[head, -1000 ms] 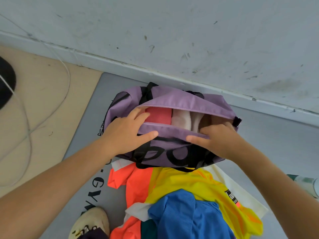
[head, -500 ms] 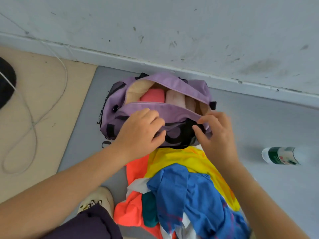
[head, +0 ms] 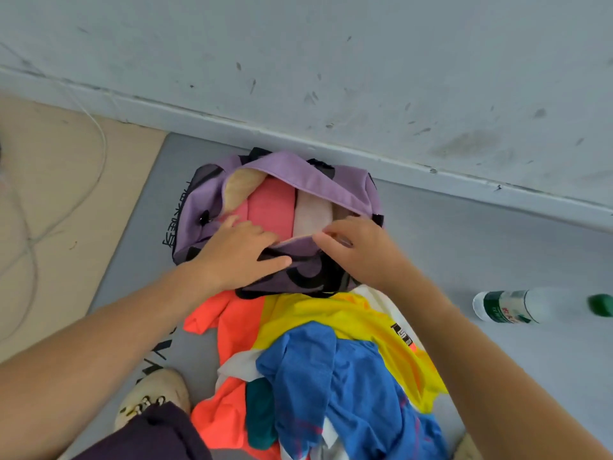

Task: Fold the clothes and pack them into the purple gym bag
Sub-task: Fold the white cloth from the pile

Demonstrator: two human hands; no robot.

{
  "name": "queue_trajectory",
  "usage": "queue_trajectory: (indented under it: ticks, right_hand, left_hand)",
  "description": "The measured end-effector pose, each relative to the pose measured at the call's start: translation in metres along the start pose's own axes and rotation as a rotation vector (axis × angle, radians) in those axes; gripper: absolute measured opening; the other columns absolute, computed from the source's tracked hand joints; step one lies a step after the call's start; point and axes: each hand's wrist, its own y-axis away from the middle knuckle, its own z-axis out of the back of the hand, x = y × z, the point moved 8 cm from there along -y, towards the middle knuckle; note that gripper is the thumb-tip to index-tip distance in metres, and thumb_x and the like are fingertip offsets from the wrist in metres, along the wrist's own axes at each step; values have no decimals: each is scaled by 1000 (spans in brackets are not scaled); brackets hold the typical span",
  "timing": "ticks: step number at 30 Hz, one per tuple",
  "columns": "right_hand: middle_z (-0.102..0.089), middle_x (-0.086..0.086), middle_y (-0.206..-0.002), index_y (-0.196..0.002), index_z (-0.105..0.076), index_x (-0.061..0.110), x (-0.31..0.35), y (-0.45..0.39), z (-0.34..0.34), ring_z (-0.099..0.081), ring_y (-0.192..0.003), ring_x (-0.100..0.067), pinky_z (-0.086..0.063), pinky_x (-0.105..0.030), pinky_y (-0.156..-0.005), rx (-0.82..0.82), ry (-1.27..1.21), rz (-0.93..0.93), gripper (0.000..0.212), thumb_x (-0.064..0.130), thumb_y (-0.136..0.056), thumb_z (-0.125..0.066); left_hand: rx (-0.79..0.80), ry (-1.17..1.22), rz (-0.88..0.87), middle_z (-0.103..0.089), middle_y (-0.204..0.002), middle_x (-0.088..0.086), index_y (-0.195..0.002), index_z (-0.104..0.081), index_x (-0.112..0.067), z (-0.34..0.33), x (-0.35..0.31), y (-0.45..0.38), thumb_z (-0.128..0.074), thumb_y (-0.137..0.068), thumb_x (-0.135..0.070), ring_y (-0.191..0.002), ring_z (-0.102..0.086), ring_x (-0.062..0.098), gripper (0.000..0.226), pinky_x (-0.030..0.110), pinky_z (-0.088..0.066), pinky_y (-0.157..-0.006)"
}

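Bag (head: 335, 180): 2 folded garments, 2 hands gripping.

Both arms are bare, no sleeves or watch showing. Dark purple trousers (head: 149, 433) on the leg, plus a beige chunky sneaker (head: 152, 398) with metal lace eyelets.
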Motion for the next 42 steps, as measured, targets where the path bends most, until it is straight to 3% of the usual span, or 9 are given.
queue_trajectory:
  ticks: [3, 6, 11, 18, 23, 28, 36, 40, 42]
  right_hand:
    - [-64, 6, -84, -85, -67, 20, -4, -36, -26, -57, -81, -8, -42, -32, -76, 266, -129, -54, 55, 65, -93, -37]
    - [-64, -6, -109, -102, -70, 17, -47, -54, -33, -57, -105, -24, -40, -38, -91, 370, 209, -228, 77, 78, -87, -26]
    - [-63, -8, -95, -119, -63, 8, -94, -62, -37, -56, -87, -25, -41, -33, -79, 228, 101, -435, 67, 66, -88, -49]
    - [-55, -14, -136, -146, -38, 9, -109, -59, -71, -52, -120, -36, -41, -39, -97, 1, -333, -699, 91, 62, -78, -67]
    - [-64, -6, -123, -130, -60, 15, -108, -60, -81, -57, -102, -24, -41, -31, -85, 16, -554, -623, 58, 48, -84, -70]
    - [-61, -4, -128, -132, -59, 16, -116, -52, -87, -58, -111, -26, -45, -41, -103, 94, -658, -618, 61, 53, -84, -67]
    - [-63, -9, -112, -121, -59, 10, -78, -45, -37, -58, -97, -24, -44, -31, -82, -105, -141, -380, 40, 36, -91, -62]
    - [-63, 6, -78, -83, -65, 17, -38, 36, -2, -56, -73, -7, -41, -18, -65, -484, -224, -129, 9, 22, -88, -61]
    - [-59, 11, -67, -76, -60, 23, -45, 70, -33, -57, -66, -6, -39, -20, -59, -264, -328, -287, 16, 33, -88, -63]
  left_hand:
    - [-35, 40, -51, -66, -93, -8, -102, -63, -31, -3, -4, 5, -10, -81, -80, -92, -58, 18, 75, 35, -38, -81]
    - [-56, 65, -58, -65, -92, -9, -106, -63, -34, -2, 1, 11, -13, -82, -80, -93, -57, 17, 72, 36, -40, -80]
    - [-115, 84, -82, -64, -89, -10, -114, -65, -36, 12, 0, 15, -13, -83, -77, -90, -57, 16, 73, 32, -34, -76]
    - [-107, 95, -70, -64, -94, -8, -123, -60, -34, 8, -4, 14, -13, -82, -77, -96, -56, 17, 76, 33, -35, -82]
    - [-101, 67, -46, -56, -92, -12, -128, -55, -35, 8, -3, 14, -9, -82, -78, -97, -53, 15, 78, 33, -34, -85]
    - [-74, 53, -38, -61, -103, -9, -130, -54, -34, 5, -2, 14, -6, -81, -77, -101, -52, 14, 81, 34, -35, -90]
    - [-101, 1, -8, -63, -104, -4, -126, -57, -29, 8, -1, 11, -18, -89, -74, -105, -53, 19, 70, 36, -33, -89]
    - [-356, 101, -94, -58, -111, 8, -120, -61, -10, 29, -22, 20, -49, -93, -49, -106, -51, 27, 49, 38, -41, -89]
    - [-514, 170, -175, -60, -99, 8, -106, -65, -7, 43, -43, 28, -55, -90, -35, -95, -53, 26, 33, 38, -45, -80]
